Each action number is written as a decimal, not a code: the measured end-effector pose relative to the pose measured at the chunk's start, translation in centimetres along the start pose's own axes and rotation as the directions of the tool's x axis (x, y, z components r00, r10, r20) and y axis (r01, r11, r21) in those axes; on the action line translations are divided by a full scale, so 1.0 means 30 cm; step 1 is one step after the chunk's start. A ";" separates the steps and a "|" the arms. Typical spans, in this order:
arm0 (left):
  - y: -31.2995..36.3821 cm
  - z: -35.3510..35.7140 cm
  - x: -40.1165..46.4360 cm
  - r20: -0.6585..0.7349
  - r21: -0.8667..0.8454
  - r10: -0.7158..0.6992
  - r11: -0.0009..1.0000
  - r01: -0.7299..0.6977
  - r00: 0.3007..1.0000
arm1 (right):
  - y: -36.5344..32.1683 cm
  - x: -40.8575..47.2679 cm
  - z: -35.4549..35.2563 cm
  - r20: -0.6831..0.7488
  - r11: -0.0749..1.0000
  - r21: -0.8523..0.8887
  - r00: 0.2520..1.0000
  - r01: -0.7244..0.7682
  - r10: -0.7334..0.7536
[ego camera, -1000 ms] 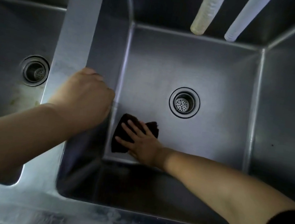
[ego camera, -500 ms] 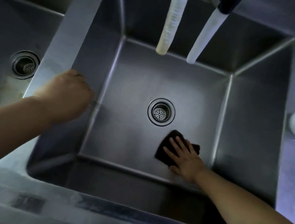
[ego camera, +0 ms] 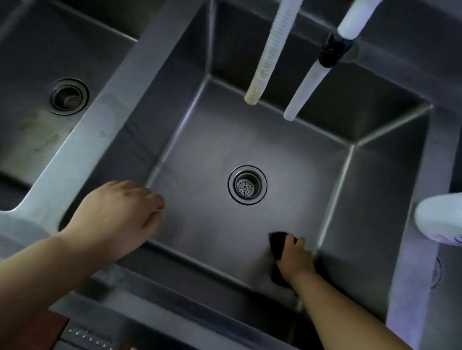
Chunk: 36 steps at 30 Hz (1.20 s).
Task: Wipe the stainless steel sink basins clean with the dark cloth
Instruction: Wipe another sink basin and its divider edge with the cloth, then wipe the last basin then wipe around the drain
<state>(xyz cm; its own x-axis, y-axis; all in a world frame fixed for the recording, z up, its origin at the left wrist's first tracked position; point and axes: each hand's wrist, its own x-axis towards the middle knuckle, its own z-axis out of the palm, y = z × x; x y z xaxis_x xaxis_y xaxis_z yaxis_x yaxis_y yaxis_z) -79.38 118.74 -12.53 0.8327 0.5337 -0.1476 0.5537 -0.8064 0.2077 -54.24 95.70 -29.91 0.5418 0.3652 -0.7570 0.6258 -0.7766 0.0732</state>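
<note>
- Dark cloth (ego camera: 277, 243) sits bunched on the floor of the middle basin (ego camera: 212, 149), at about 4 o'clock from the drain (ego camera: 247, 184) and close to the near-right corner where floor, right wall and front wall meet.
- Right hand (ego camera: 295, 258) covers most of the cloth; its grip is clamped on it, fingers curled over the top, with only a dark edge showing at the hand's 10 o'clock side and a strip by the wrist at 6 o'clock.
- From that grip the unwiped spread of floor lies toward 10 and 11 o'clock, across the drain; my judgement is that the coming stroke turns on this, since the corner leaves no room toward 3 or 5 o'clock.
- The cloth's long axis appears to run roughly 12 to 6 o'clock, though the hand hides too much to be sure.
- The right hand is the only one on the cloth; the left hand (ego camera: 120, 216) hangs well apart at 9 o'clock from it, over the basin's near-left corner, fingers loosely curled and holding nothing.
- The middle basin holds only the cloth and its drain strainer; two hoses, one ribbed (ego camera: 267, 63) and one smooth white (ego camera: 307, 88), dangle over its far wall at 12 o'clock.
- The left basin (ego camera: 14, 107), at 9 o'clock past the steel divider (ego camera: 108, 119), shows its own drain (ego camera: 69, 96) and a faint yellowish stain on the floor.
- A white bottle (ego camera: 457, 217) lies at 3 o'clock beyond the right rim.
</note>
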 end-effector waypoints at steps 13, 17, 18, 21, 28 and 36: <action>0.136 -0.156 -0.233 -0.056 -0.244 -0.299 0.929 0.277 0.953 | -0.278 -0.543 -0.305 -0.332 0.453 0.801 0.921 0.390 -0.205; 0.127 -0.217 -0.209 -0.079 -0.298 -0.328 0.909 0.292 0.941 | -0.440 -0.697 -0.373 -0.406 0.361 0.795 0.870 0.487 -0.278; 0.113 -0.236 -0.209 -0.091 -0.333 -0.352 0.892 0.305 0.932 | -0.485 -0.728 -0.382 -0.439 0.365 0.774 0.853 0.518 -0.281; 0.032 -0.307 -0.234 -0.109 -0.432 -0.424 0.835 0.341 0.899 | -0.634 -0.809 -0.400 -0.503 0.371 0.722 0.811 0.584 -0.299; -0.453 -0.418 -0.439 -0.161 -0.389 -0.461 0.842 0.374 0.872 | -1.021 -0.867 -0.438 -0.552 0.343 0.725 0.802 0.597 -0.229; -1.031 -0.518 -0.659 -0.109 -0.413 -0.532 0.792 0.449 0.840 | -1.613 -0.935 -0.390 -0.553 0.352 0.727 0.807 0.589 -0.207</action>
<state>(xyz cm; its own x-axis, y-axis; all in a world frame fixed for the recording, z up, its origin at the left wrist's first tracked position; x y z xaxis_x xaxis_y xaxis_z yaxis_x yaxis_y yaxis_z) -112.84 137.09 -1.02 0.4054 0.9050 -0.1291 0.8157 -0.2943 0.4981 -93.14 129.06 -4.63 0.6178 0.7397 -0.2668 0.1311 -0.4314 -0.8926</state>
